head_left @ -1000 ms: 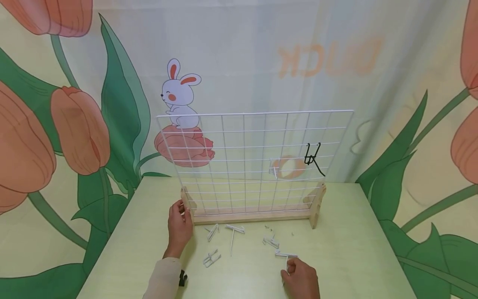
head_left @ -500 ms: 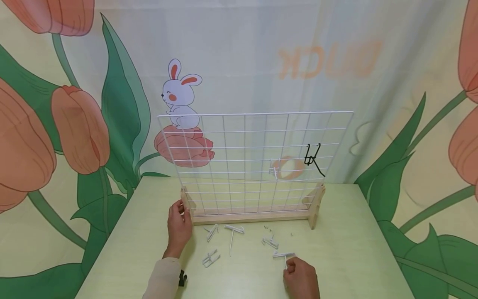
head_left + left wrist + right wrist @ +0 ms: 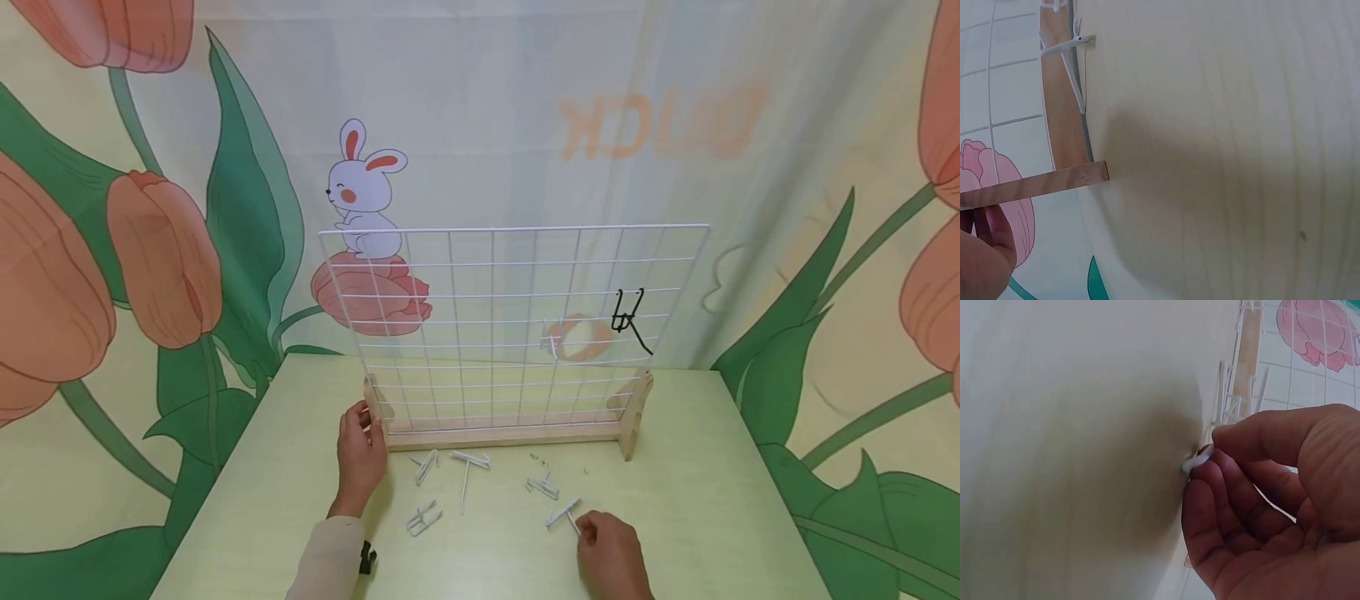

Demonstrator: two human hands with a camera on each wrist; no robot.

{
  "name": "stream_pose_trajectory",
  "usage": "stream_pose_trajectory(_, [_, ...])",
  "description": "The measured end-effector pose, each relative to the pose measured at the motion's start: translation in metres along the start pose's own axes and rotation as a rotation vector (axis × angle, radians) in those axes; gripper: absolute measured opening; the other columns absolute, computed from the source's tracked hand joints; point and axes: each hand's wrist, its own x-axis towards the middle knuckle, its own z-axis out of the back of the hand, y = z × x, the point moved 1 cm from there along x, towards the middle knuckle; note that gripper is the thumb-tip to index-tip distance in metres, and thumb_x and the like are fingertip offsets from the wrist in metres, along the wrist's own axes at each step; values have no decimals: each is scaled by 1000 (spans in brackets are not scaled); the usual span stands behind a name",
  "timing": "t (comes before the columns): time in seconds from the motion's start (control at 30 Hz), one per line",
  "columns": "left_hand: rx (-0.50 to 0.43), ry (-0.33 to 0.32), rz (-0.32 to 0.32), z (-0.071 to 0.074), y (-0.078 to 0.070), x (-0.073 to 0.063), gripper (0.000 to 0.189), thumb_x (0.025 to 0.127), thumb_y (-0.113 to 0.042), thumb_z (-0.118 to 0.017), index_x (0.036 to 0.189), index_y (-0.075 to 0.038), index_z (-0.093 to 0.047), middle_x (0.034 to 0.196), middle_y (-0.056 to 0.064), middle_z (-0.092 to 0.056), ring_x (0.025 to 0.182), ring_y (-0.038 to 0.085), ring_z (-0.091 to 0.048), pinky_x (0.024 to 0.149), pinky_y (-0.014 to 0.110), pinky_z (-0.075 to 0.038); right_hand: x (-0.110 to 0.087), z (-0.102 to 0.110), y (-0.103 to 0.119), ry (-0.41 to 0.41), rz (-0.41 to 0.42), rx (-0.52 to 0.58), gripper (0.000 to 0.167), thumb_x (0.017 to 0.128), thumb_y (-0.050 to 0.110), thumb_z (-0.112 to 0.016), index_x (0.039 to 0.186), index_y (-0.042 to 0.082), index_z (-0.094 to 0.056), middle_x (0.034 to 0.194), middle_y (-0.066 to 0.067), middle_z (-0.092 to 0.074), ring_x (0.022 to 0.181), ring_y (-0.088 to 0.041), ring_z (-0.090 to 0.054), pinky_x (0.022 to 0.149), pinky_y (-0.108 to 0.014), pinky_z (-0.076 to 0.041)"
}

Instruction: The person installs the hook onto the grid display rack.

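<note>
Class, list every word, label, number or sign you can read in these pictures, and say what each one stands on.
"DUCK", apparently: mirror-reversed, faded orange, on the printed backdrop; the letters toward the picture's right are blurred.
No other readable text: none shows on the wire grid, black hook, white hooks, wooden stand or table.

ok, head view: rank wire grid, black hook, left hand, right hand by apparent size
1. Wire grid
2. Left hand and right hand: too alike to rank
3. Black hook
</note>
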Motion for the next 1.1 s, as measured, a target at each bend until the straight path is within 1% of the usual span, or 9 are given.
stream_pose_trajectory(0.13, [-3, 2, -6, 0, 0, 0, 39, 107, -5, -53, 145, 4, -47, 133, 25, -56, 121, 39, -65, 98, 53, -57, 0, 2, -1, -9, 39, 7, 18, 86, -2, -74, 97, 10, -79, 81, 4, -68, 74, -12, -59, 68, -35, -52])
stream_pose_trajectory(0.33, [18, -9, -18, -1, 1, 1, 38, 107, -6, -54, 144, 4, -48, 131, 25, -58, 118, 39, -67, 96, 53, -57, 3, 3, -4, -14, 73, 57, 16, 84, 5, -82, 98, 12, -78, 85, 5, -69, 77, -9, -60, 68, -32, -51])
stream_pose_trajectory(0.47, [19, -12, -19, -1, 2, 1, 38, 108, -6, -53, 144, 5, -47, 131, 25, -58, 118, 40, -67, 96, 53, -57, 5, 2, -5, -40, 97, 94, 15, 83, 5, -83, 96, 13, -78, 84, 6, -70, 77, -7, -62, 68, -28, -52])
stream_pose_trajectory(0.6, [16, -7, -7, -1, 1, 1, 38, 108, -5, -52, 144, 4, -47, 132, 25, -57, 120, 39, -66, 97, 53, -57, 6, 2, -5, -56, 123, 92, 14, 82, 4, -83, 93, 13, -78, 81, 6, -70, 75, -6, -61, 68, -26, -51])
stream_pose_trajectory(0.77, [20, -9, 2, -2, 0, 1, 38, 108, -6, -52, 145, 3, -47, 132, 23, -57, 121, 37, -65, 97, 51, -57, 7, 1, -4, -57, 134, 77, 14, 82, 3, -83, 91, 13, -78, 79, 6, -69, 73, -6, -59, 66, -26, -49])
stream_pose_trajectory(0.97, [24, -15, -2, -1, -1, 0, 38, 108, -6, -53, 144, 4, -48, 133, 24, -57, 120, 38, -66, 96, 52, -57, 9, -3, -4, -60, 132, 89, 15, 83, 2, -82, 91, 14, -78, 78, 8, -69, 73, -5, -60, 65, -25, -51])
stream_pose_trajectory(1.1, [19, -1, 12, 0, -2, -1, 39, 108, -6, -52, 145, 3, -47, 134, 24, -57, 122, 37, -64, 97, 52, -57, 9, -5, -5, -59, 135, 97, 16, 83, 2, -81, 91, 15, -78, 77, 9, -69, 72, -5, -60, 65, -24, -50])
